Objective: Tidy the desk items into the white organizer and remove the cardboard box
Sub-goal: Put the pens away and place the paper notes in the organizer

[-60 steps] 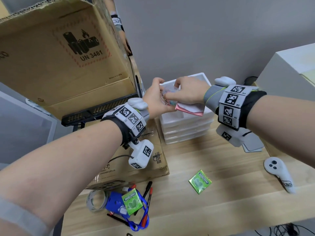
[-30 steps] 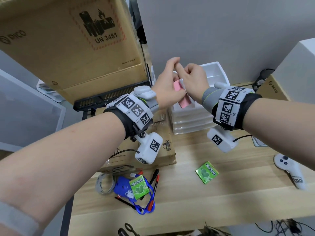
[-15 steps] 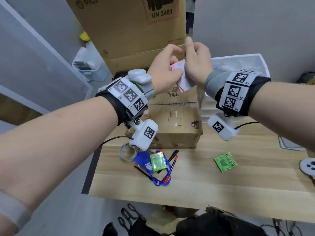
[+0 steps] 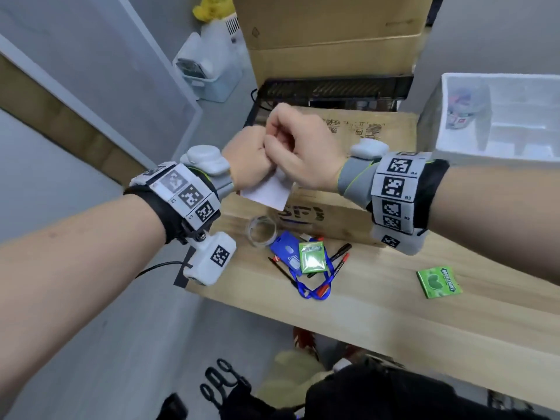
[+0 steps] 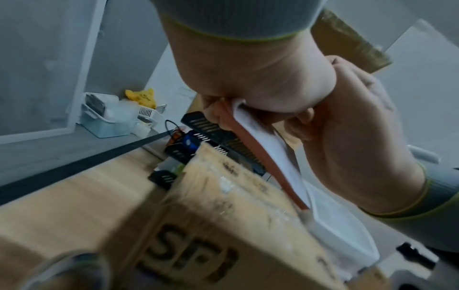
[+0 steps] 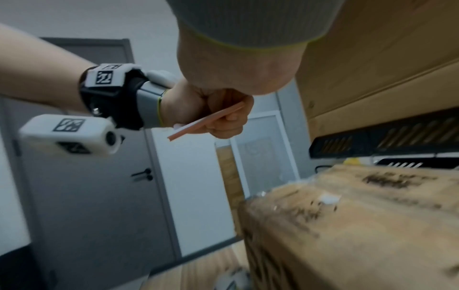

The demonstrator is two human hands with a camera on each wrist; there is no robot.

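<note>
Since a moment ago you've swung both hands left, off the white organizer [image 4: 497,116] and over the cardboard box [image 4: 357,165] on the wooden desk [image 4: 378,313]. Your left hand [image 4: 247,159] and right hand [image 4: 298,150] both pinch the sticky-note pad [image 4: 268,192]; only the wrist views show its pink edge. The organizer holds something, perhaps a tape roll.

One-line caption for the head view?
Both hands, left hand and right hand, pinch a pink-and-white pad above the cardboard box on the desk.
</note>
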